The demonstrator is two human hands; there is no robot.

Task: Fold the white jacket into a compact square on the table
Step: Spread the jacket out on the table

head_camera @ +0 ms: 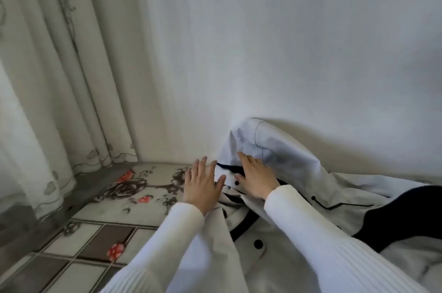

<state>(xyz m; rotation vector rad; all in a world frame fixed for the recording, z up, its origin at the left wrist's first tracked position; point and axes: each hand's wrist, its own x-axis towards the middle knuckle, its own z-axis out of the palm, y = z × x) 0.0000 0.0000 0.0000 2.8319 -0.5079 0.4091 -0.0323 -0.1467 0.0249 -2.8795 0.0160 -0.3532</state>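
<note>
The white jacket [282, 149] with dark navy trim and black snap buttons lies spread over the right half of the table, its hood propped up against the wall. My left hand [202, 182] rests flat with fingers apart at the jacket's left edge near the collar. My right hand [256, 178] lies flat and open on the collar area just under the hood. Neither hand pinches any cloth. Both my arms wear white ribbed sleeves and cover the jacket's front part.
The table [105, 233] has a flower-and-tile patterned cover and stands in a corner. A white wall [263, 41] runs along the back. Pale patterned curtains [59, 89] hang at the left, down to the table edge.
</note>
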